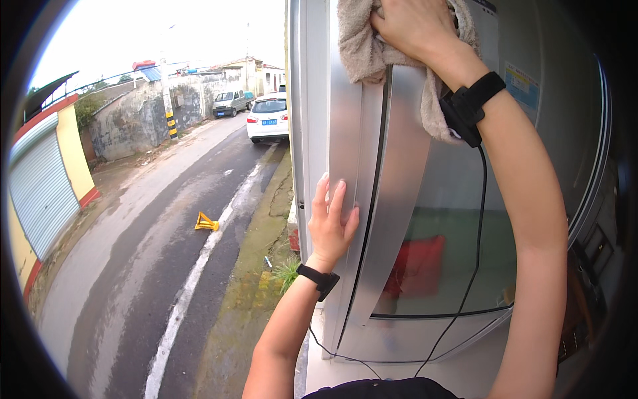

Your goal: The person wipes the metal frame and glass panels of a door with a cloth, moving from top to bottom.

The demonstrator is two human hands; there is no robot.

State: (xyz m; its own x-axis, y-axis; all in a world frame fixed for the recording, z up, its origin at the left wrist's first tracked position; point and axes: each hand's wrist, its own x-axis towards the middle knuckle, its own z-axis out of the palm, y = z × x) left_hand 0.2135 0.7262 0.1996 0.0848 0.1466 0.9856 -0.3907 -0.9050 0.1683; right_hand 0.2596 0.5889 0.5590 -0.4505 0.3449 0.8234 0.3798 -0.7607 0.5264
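Note:
My right hand (416, 25) is raised at the top of the view and presses a beige terry cloth (361, 50) against the upper part of a glass door with a metal frame (398, 144). Folds of the cloth hang down on both sides of the hand. Lower and to the left, my left hand (333, 219) rests its fingertips on the metal door frame, holding nothing, fingers apart. Each wrist wears a black strap with a small device, and a black cable (478, 239) hangs from the right one. Behind the glass pane (463, 259) a red item shows.
Left of the door runs a road with a white line (199, 269), a yellow folding parking barrier (205, 222), a white car (268, 119) and a grey van (229, 103). A green plant (286, 274) grows by the door's base. A sticker bearing writing (521, 90) is on the glass.

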